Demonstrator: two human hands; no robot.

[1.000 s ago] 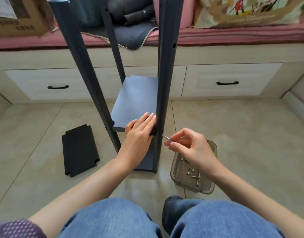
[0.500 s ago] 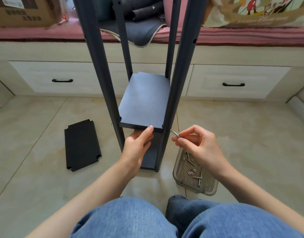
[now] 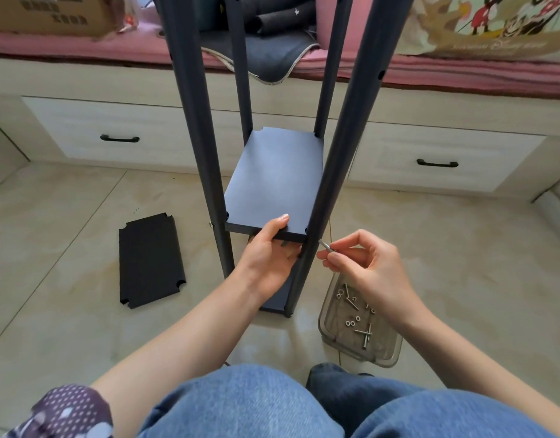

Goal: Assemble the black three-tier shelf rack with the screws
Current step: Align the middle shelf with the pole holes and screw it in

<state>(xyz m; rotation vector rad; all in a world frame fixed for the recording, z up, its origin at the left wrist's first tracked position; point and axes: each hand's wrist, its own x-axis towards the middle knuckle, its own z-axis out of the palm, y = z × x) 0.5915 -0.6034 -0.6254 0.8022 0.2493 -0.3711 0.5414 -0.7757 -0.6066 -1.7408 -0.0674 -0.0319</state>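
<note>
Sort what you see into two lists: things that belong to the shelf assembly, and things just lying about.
Belongs to the job:
middle shelf board
front right post
screw
tray of screws
spare shelf board

Just lying about:
cardboard box
cartoon-print cushion
dark folded fabric

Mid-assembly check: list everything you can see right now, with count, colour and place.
Posts: four, black, upright on the floor.
Middle shelf board: one, black, between the posts.
Bottom board: one, black, mostly hidden.
Loose board: one, black, flat on floor, left.
Tray: one, clear grey, floor right, holding screws and washers.
Screw: one, silver, pinched beside right front post.
Drawers: two, pale wood, behind.
Cardboard box: one, brown, top left.
Left hand: grips shelf's front edge.
Right hand: pinches screw.
</note>
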